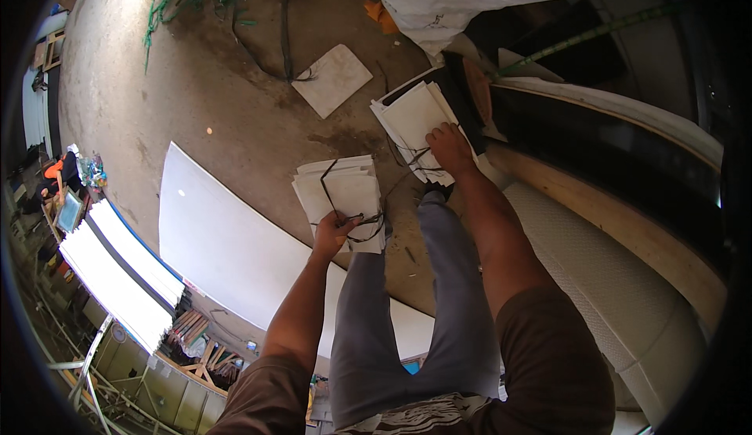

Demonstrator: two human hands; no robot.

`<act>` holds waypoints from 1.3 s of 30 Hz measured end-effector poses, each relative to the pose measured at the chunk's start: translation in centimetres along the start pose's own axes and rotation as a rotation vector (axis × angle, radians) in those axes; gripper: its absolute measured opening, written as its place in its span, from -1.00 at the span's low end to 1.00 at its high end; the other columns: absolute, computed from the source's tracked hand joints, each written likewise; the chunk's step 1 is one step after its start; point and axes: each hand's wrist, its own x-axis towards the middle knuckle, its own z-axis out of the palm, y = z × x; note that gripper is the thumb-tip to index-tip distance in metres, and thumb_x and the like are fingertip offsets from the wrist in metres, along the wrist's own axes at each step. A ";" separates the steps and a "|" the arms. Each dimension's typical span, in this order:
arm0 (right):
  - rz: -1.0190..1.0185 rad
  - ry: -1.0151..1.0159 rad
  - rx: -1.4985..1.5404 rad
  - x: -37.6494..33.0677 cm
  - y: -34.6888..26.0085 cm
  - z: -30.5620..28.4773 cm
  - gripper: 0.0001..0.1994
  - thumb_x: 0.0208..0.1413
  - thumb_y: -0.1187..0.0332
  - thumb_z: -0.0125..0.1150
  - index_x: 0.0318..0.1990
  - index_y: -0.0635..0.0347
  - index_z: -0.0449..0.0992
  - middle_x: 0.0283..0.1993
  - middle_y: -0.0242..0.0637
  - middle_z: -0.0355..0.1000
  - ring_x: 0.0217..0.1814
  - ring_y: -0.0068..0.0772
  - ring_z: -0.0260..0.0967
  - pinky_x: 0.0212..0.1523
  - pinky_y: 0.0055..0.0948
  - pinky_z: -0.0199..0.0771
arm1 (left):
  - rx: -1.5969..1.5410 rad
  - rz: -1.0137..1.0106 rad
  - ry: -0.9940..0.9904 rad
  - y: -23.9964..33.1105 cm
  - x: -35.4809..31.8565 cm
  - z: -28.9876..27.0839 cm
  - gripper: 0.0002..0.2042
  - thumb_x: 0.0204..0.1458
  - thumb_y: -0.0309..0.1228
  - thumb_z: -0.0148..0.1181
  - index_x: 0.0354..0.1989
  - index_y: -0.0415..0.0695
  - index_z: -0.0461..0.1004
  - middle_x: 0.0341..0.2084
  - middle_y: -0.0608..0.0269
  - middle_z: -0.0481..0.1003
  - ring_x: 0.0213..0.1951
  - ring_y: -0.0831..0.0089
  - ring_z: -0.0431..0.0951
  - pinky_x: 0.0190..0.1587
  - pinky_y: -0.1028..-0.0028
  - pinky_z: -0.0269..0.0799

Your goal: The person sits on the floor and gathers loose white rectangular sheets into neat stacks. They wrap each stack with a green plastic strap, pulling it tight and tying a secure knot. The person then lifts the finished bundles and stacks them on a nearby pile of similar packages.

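two tied stacks of white tiles on the concrete floor

we see the left hand [335, 230] closed on the dark strap around a bundle of white tiles [345, 192] that sits on the concrete floor [235, 98] in front of our grey trouser leg [439, 278]. the right hand [450, 146] rests with its fingers bent down on a second strapped stack [411, 117], just beside and to the right. a large white sheet [227, 247] lies to the left, and a single loose tile [333, 78] further ahead.

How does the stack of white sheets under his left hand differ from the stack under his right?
The left stack lies on the bare floor, nearer the legs; the left hand grips the dark cord around it. The right stack looks larger, lying farther off; the right hand rests on it. Both are white, with dark cord.
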 end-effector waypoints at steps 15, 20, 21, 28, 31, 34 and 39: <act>0.219 -0.222 0.120 -3.3 -2.8 -5.6 -0.87 -0.02 0.34 0.36 -0.32 0.13 0.65 -0.25 -0.09 0.58 -0.09 -0.10 0.51 -0.02 -0.14 0.52 | 0.073 0.024 0.045 2.5 -2.4 -1.7 -0.63 0.06 -0.16 0.39 -0.42 -0.28 0.48 -0.59 0.16 0.50 -0.48 0.40 0.45 -0.35 0.37 0.37; 0.240 -0.106 0.139 -5.8 -4.6 -10.5 -0.89 -0.02 0.31 0.38 -0.40 0.14 0.64 -0.34 -0.12 0.58 -0.10 -0.10 0.51 -0.06 -0.15 0.52 | 0.152 0.087 0.056 4.0 -4.8 -2.9 -0.60 0.07 -0.12 0.36 -0.42 -0.28 0.48 -0.57 0.06 0.51 -0.46 0.24 0.51 -0.32 0.29 0.39; 0.248 -0.099 0.161 -6.6 -4.9 -11.8 -0.88 -0.02 0.30 0.38 -0.40 0.14 0.64 -0.35 -0.12 0.58 -0.10 -0.10 0.51 -0.07 -0.14 0.52 | 0.184 0.089 0.076 4.9 -5.6 -3.1 -0.59 0.06 -0.10 0.36 -0.42 -0.28 0.47 -0.57 0.05 0.51 -0.45 0.20 0.52 -0.32 0.28 0.39; 0.546 0.248 0.397 -16.9 -8.4 -23.2 -0.62 -0.15 0.02 0.54 -0.53 0.18 0.62 -0.49 -0.09 0.51 -0.33 -0.05 0.48 -0.28 -0.05 0.48 | 0.520 0.241 0.228 13.8 -12.7 -7.4 -0.46 -0.16 0.11 0.46 -0.46 -0.18 0.48 -0.58 0.06 0.55 -0.43 0.06 0.59 -0.32 0.18 0.45; 0.709 0.410 0.468 -22.3 -11.6 -26.5 -0.59 -0.18 -0.04 0.54 -0.55 0.15 0.61 -0.53 -0.10 0.47 -0.35 -0.06 0.45 -0.32 -0.04 0.44 | 0.588 0.359 0.213 16.8 -15.2 -8.1 -0.48 -0.18 0.10 0.48 -0.50 -0.17 0.48 -0.60 0.06 0.55 -0.42 0.06 0.60 -0.32 0.19 0.46; 0.844 0.615 0.438 -27.1 -16.2 -31.5 -0.62 -0.19 0.02 0.55 -0.58 0.15 0.59 -0.56 -0.14 0.44 -0.36 -0.05 0.43 -0.34 -0.06 0.43 | 0.559 0.534 0.180 19.6 -19.7 -9.1 -0.49 -0.21 0.08 0.51 -0.53 -0.16 0.48 -0.64 0.06 0.53 -0.45 0.04 0.58 -0.33 0.17 0.45; 1.038 0.884 0.307 -34.8 -23.5 -37.5 -0.70 -0.26 0.10 0.55 -0.61 0.07 0.57 -0.54 -0.37 0.47 -0.34 -0.17 0.38 -0.29 -0.18 0.34 | 0.650 0.853 0.109 24.8 -26.5 -10.8 -0.50 -0.23 0.03 0.53 -0.56 -0.17 0.46 -0.67 0.08 0.50 -0.50 0.03 0.53 -0.36 0.13 0.40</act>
